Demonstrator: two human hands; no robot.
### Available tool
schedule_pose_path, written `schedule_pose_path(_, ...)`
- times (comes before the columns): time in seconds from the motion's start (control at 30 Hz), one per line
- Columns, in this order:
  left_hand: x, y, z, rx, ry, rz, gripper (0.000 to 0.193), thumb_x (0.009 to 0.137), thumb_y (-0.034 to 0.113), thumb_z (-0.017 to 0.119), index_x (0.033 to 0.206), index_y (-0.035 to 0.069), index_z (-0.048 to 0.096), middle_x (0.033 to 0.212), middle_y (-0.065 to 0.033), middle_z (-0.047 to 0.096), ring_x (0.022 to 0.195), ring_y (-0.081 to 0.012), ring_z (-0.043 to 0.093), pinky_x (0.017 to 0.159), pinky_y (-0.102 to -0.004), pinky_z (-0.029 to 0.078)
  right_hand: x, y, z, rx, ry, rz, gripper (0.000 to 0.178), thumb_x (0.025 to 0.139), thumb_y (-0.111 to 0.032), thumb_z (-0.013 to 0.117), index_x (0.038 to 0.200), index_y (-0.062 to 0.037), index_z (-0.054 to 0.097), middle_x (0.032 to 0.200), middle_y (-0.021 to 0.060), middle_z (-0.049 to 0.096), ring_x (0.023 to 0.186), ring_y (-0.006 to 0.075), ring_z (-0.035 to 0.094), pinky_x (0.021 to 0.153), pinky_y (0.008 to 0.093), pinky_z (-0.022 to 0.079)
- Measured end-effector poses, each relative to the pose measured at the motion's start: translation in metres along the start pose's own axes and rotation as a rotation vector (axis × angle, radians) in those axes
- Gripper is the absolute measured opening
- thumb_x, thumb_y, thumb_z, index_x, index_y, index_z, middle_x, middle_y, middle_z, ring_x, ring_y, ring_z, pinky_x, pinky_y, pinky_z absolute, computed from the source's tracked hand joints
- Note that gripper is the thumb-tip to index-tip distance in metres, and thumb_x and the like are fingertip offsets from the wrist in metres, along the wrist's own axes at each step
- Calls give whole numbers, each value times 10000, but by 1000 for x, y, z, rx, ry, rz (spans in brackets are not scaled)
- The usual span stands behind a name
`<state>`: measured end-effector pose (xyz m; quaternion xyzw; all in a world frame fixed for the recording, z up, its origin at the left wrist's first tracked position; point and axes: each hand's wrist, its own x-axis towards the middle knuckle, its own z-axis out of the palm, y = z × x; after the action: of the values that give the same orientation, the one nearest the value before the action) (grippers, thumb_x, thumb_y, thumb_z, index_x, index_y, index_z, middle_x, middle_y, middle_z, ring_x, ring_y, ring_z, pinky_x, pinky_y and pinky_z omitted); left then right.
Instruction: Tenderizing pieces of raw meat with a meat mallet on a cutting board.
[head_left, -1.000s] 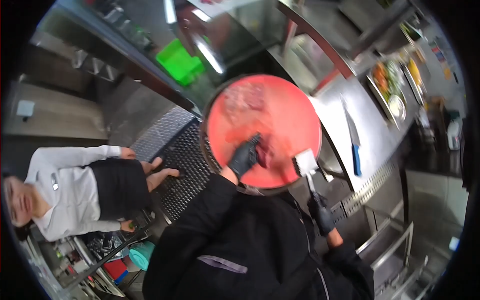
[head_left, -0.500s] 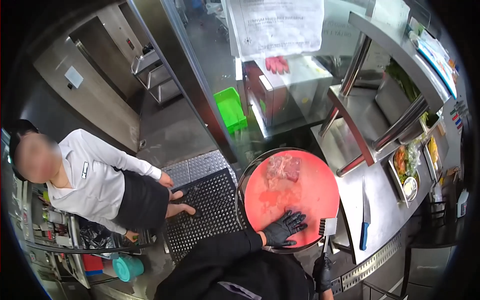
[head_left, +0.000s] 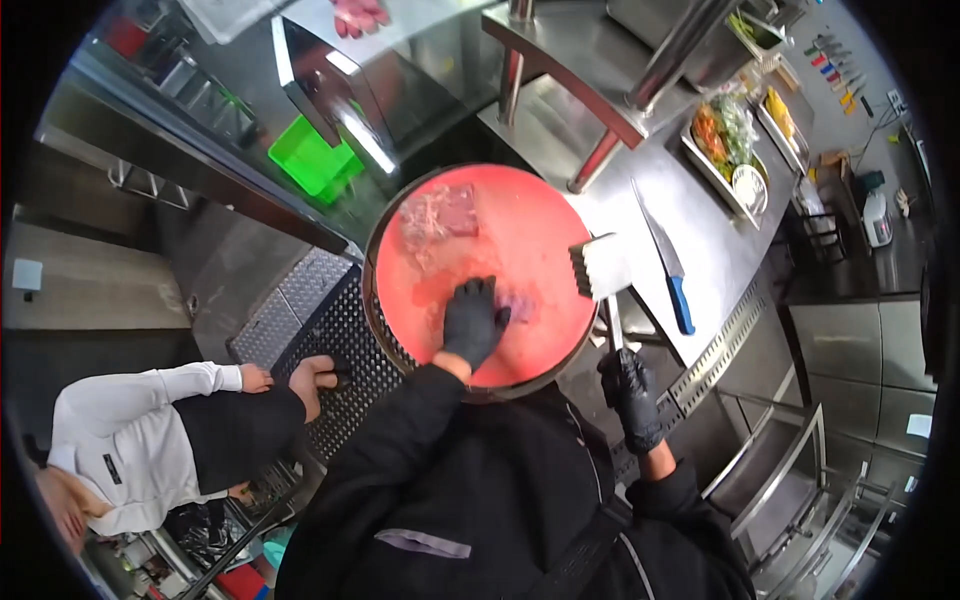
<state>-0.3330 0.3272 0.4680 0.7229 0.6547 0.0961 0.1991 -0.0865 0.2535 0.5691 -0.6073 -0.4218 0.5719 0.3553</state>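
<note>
Seen from above: the left hand [head_left: 472,322], black-gloved, laid palm down toward the near side of a round red cutting board [head_left: 550,230], loosely open, fingers together and thumb set apart. Just right of that thumb, touching or nearly so, a small purplish-red piece of meat [head_left: 517,307], blurred at the edges; cannot tell about anything hidden under the palm. Ahead of the left hand and slightly to its left, a larger slab of meat [head_left: 452,213], lying flat toward the board's far side, well apart from the fingers. Between hand and slab, a wet reddish smear [head_left: 430,287]. Off to the right, the right hand [head_left: 630,400], also gloved, wrapped around the handle of a metal meat mallet [head_left: 605,264]; ahead of that hand, the toothed head, close to the board's right edge, teeth facing left, height above the board unclear. Ahead and to the right of the right hand, on a steel bench [head_left: 715,290], a long knife [head_left: 660,255], blue handle toward the hands, tip pointing away. Possible trouble: a bruised thumb or finger from a stray mallet blow, given such closeness to the small piece; a skid of meat from an angled strike on the wet board; a knocked knife from too wide a swing rightward.
</note>
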Motion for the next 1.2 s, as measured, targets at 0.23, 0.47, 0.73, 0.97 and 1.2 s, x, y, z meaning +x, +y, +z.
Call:
schedule_pose_path(0.23, 2, 11, 7, -237, -25, -38, 215, 724, 247, 676, 825, 72, 601, 823, -154, 629, 772, -358, 605, 672, -456, 490, -29, 19, -12, 148, 35, 23, 381, 965, -360, 454, 814, -35, 585, 549, -39, 446, 428, 47, 360, 416, 221, 267)
schedule_pose_path(0.47, -12, 48, 14, -1001, -138, -51, 172, 750, 32, 665, 752, 27, 493, 645, -35, 473, 608, -111, 485, 568, -303, 427, -33, 37, -22, 98, 63, 131, 374, 962, -373, 457, 811, -50, 572, 536, -33, 448, 421, 55, 375, 408, 220, 272)
schedule_pose_path(0.73, -37, 16, 27, -367, 132, 30, 273, 706, 154, 739, 932, 78, 604, 863, -102, 570, 787, -286, 606, 687, -365, 495, -38, 13, -19, 108, 33, 47, 371, 953, -360, 477, 818, -24, 560, 596, -27, 464, 495, 50, 395, 452, 225, 291)
schedule_pose_path(0.97, -53, -2, 21, -333, 280, -71, 370, 687, 267, 767, 971, 90, 607, 954, -101, 555, 846, -281, 589, 693, -375, 487, -21, 75, -9, -120, -88, -28, 212, 908, -204, 524, 840, -6, 552, 627, 35, 477, 596, 123, 434, 553, 301, 384)
schedule_pose_path(1.2, -44, -6, 9, -323, 89, -209, 392, 686, 296, 774, 938, 61, 588, 920, -90, 590, 792, -281, 609, 677, -384, 486, 3, 133, -39, -312, -237, 216, 340, 920, -315, 526, 769, -11, 549, 603, 115, 487, 570, 234, 501, 586, 346, 421)
